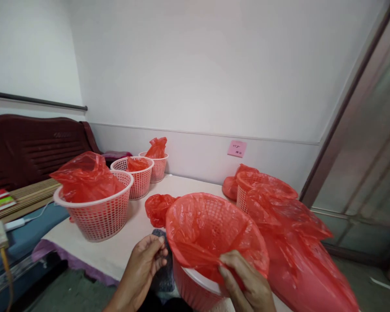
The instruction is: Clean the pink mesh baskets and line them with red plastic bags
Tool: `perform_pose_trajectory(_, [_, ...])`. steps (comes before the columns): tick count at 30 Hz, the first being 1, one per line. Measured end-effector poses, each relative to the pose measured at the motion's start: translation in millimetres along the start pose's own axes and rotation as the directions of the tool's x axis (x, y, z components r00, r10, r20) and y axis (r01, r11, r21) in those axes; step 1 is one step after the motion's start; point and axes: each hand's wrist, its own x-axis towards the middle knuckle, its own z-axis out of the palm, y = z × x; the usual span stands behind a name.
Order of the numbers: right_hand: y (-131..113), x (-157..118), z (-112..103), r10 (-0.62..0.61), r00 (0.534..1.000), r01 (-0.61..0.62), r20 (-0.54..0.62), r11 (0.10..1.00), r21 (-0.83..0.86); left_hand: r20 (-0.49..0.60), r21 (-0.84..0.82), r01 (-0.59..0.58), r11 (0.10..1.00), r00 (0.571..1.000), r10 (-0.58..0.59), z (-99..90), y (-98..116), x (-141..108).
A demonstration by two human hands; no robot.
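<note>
In front of me a pink perforated basket stands with a red plastic bag lining it, the bag's edge folded over much of the rim. My right hand pinches the bag's edge at the near side, pulling it taut across the opening. A strip of bare pale rim shows beside that hand. My left hand is left of the basket, thumb and fingers curled together with nothing visible between them. Just behind it lies a crumpled red bag.
Three pink baskets holding red bags line the table's left side. At right, another basket is draped with red bags, and a large pile of red plastic hangs toward me. A pink note is on the wall. A wooden bench stands left.
</note>
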Motion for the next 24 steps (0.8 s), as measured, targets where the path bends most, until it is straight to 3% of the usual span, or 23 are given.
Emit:
perform_pose_trajectory(3, [-4,0,6,-0.035,0.997,0.035,0.066,0.999,0.009,-0.025,-0.047,0.035,0.998,0.999,-0.036,-4.3,-1,2])
perform_pose_trajectory(8, [-10,-2,12,-0.158,0.986,0.161,0.047,0.985,-0.056,0.132,-0.07,0.195,0.978,0.974,-0.185,-8.8,-13,3])
perform_pose_trajectory(11, [-9,-4,12,-0.169,0.984,0.174,0.059,0.981,-0.083,0.128,-0.11,0.201,0.973,0.974,-0.186,-6.5,-14,4])
perform_pose_trajectory(16, [-6,-7,10,-0.104,0.98,0.119,0.17,0.99,-0.081,0.071,-0.112,0.138,0.984,0.989,-0.131,-5.6,-7,7])
perform_pose_trajectory(20, [-7,-9,14,-0.204,0.969,0.228,0.14,0.957,-0.181,0.027,-0.163,0.007,0.987,1.0,-0.003,-5.1,9,7])
perform_pose_trajectory(24, [-5,-15,24,-0.241,0.953,0.292,0.181,0.891,-0.348,0.051,-0.161,-0.11,0.981,0.992,0.12,13.0,33,6])
